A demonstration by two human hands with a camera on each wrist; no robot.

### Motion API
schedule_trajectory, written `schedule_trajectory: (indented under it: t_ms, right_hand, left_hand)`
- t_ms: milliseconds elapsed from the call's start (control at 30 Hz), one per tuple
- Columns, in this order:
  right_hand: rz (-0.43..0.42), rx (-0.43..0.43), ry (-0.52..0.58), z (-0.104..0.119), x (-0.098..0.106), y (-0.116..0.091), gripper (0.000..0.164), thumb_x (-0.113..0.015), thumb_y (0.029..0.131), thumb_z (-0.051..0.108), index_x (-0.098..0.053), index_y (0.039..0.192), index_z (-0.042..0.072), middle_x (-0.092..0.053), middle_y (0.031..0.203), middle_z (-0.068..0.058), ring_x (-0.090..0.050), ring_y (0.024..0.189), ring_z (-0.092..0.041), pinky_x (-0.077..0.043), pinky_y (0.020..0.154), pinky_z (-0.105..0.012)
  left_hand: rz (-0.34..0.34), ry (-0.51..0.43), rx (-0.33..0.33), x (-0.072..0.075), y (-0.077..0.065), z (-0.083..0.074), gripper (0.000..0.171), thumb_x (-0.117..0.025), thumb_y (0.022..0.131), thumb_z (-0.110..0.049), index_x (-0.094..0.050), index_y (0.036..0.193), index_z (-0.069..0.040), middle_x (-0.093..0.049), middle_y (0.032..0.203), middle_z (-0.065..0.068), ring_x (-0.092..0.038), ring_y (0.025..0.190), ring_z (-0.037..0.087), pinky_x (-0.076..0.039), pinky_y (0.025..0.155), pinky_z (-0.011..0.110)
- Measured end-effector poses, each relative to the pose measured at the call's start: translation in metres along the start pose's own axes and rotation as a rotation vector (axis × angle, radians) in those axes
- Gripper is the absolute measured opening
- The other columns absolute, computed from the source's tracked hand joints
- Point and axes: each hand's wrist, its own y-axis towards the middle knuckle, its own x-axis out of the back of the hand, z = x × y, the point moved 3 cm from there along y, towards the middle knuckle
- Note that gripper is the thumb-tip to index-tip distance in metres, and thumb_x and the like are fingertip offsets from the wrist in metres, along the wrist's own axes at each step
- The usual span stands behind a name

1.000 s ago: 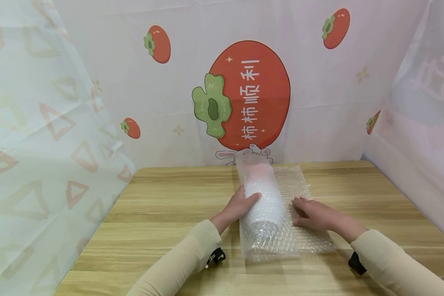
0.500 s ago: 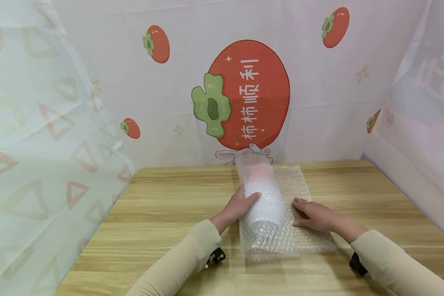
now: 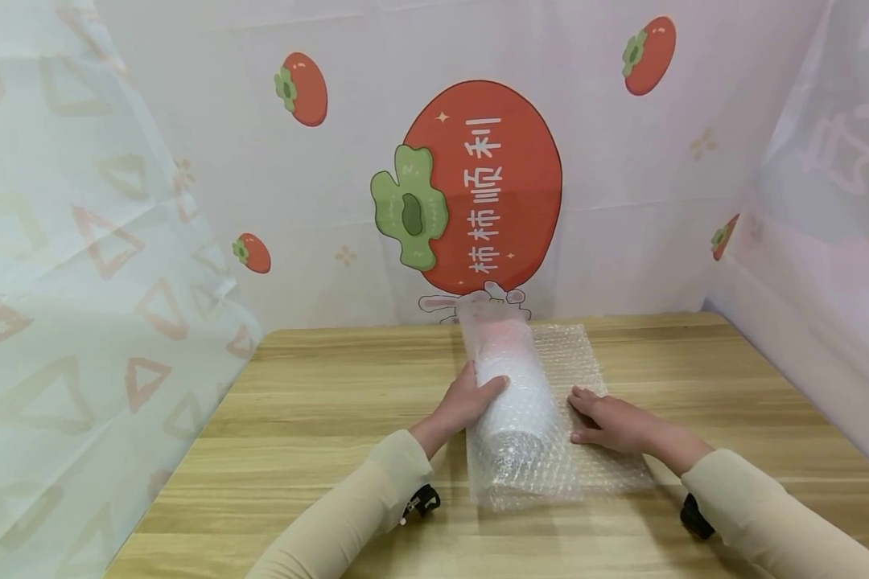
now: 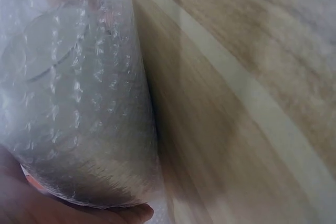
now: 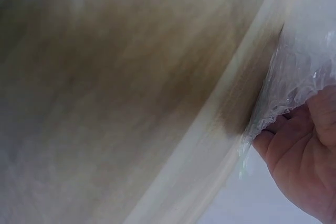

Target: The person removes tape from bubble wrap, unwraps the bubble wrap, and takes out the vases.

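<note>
A white cylinder [image 3: 516,390] lies on the table with clear bubble wrap around it, faintly reddish toward its far end. My left hand [image 3: 467,402] grips its left side, thumb over the top; in the left wrist view, the fingers [image 4: 126,214] curve along the wrapped surface. To the right, a flat part of the bubble wrap [image 3: 568,354] spreads over the wood. My right hand [image 3: 615,420] rests on that flat sheet, fingers toward the cylinder and thumb apart from them. In the right wrist view, crinkled wrap [image 5: 283,95] hides the fingertips of that hand.
The wood-grain table [image 3: 333,386] ends at a white back cloth [image 3: 623,233] printed with red persimmons. Another printed cloth [image 3: 87,322] hangs along the left side, and a pale one [image 3: 825,265] along the right. The near ends of the wrap lie loose toward the front.
</note>
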Motion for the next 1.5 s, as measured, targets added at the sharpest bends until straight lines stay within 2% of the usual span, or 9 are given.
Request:
schedule_trajectory:
  t_ms: [133,400,533,700,833,1033,1133,1300,1500]
  right_hand:
    - [-0.003,0.013,-0.009,0.001,-0.001,0.0,0.073,-0.06,0.096,0.038,-0.038,0.139,-0.017,-0.03,0.144,-0.039,-0.029,0.133,-0.053,-0.026,0.104,-0.063]
    - [0.004,0.023,-0.009,0.003,0.0,0.0,0.075,-0.059,0.095,0.04,-0.038,0.139,-0.016,-0.03,0.144,-0.039,-0.029,0.133,-0.052,-0.027,0.104,-0.063]
    - [0.0,0.018,-0.005,0.003,0.0,0.0,0.074,-0.06,0.095,0.038,-0.038,0.139,-0.016,-0.03,0.145,-0.038,-0.028,0.134,-0.052,-0.026,0.104,-0.063]
    - [-0.002,0.016,0.01,0.003,0.001,0.0,0.075,-0.06,0.095,0.039,-0.037,0.14,-0.017,-0.029,0.145,-0.039,-0.027,0.134,-0.052,-0.026,0.105,-0.062]
    - [-0.002,0.01,0.02,0.002,0.0,0.0,0.077,-0.06,0.095,0.041,-0.037,0.14,-0.017,-0.028,0.145,-0.038,-0.027,0.134,-0.052,-0.026,0.106,-0.06]
    - [-0.007,0.017,0.026,0.0,0.0,0.0,0.078,-0.059,0.095,0.043,-0.037,0.14,-0.017,-0.028,0.145,-0.039,-0.027,0.134,-0.052,-0.026,0.105,-0.06]
    - [-0.017,0.032,0.012,0.0,-0.001,-0.001,0.079,-0.058,0.095,0.045,-0.038,0.139,-0.017,-0.03,0.144,-0.039,-0.029,0.132,-0.054,-0.028,0.103,-0.062]
    - [-0.011,0.022,0.026,0.001,0.0,-0.001,0.079,-0.058,0.095,0.044,-0.037,0.139,-0.017,-0.028,0.144,-0.039,-0.028,0.133,-0.053,-0.026,0.105,-0.061]
    - [-0.002,0.007,0.033,0.001,0.001,-0.001,0.077,-0.06,0.095,0.041,-0.036,0.14,-0.017,-0.028,0.145,-0.038,-0.027,0.134,-0.052,-0.025,0.105,-0.062]
  left_hand:
    - [-0.006,0.016,-0.01,0.001,-0.001,-0.002,0.092,-0.057,0.091,-0.055,-0.018,0.154,-0.001,-0.03,0.153,0.018,-0.032,0.138,0.031,-0.031,0.108,0.049]
    - [-0.018,-0.001,-0.067,0.001,0.002,-0.005,0.082,-0.061,0.09,-0.05,-0.028,0.15,-0.006,-0.045,0.141,0.015,-0.045,0.125,0.027,-0.04,0.101,0.048]
    - [-0.022,-0.019,-0.077,0.001,0.002,-0.007,0.082,-0.062,0.089,-0.049,-0.028,0.151,-0.006,-0.044,0.142,0.014,-0.044,0.126,0.026,-0.039,0.102,0.047]
    - [-0.061,-0.002,-0.116,0.001,-0.002,-0.014,0.086,-0.065,0.089,-0.043,-0.023,0.152,-0.002,-0.038,0.148,0.016,-0.039,0.132,0.028,-0.034,0.106,0.047]
    - [-0.087,0.078,-0.124,-0.001,-0.008,-0.024,0.096,-0.068,0.087,-0.045,-0.016,0.153,0.001,-0.025,0.155,0.019,-0.028,0.14,0.031,-0.028,0.11,0.047]
    - [-0.096,0.338,-0.178,-0.007,-0.018,-0.039,0.107,-0.069,0.083,-0.053,-0.012,0.152,0.006,-0.012,0.159,0.022,-0.013,0.145,0.031,-0.019,0.114,0.043]
    - [-0.079,0.436,-0.203,-0.012,-0.022,-0.045,0.112,-0.068,0.081,-0.058,-0.01,0.153,0.006,-0.009,0.16,0.021,-0.006,0.147,0.031,-0.015,0.115,0.042]
    - [-0.055,0.511,-0.226,-0.017,-0.029,-0.053,0.117,-0.067,0.078,-0.066,-0.01,0.154,0.003,-0.009,0.16,0.018,-0.004,0.147,0.027,-0.013,0.116,0.04]
    - [-0.028,0.549,-0.233,-0.02,-0.033,-0.055,0.121,-0.068,0.074,-0.069,-0.013,0.154,0.003,-0.011,0.16,0.017,-0.005,0.147,0.028,-0.01,0.116,0.038]
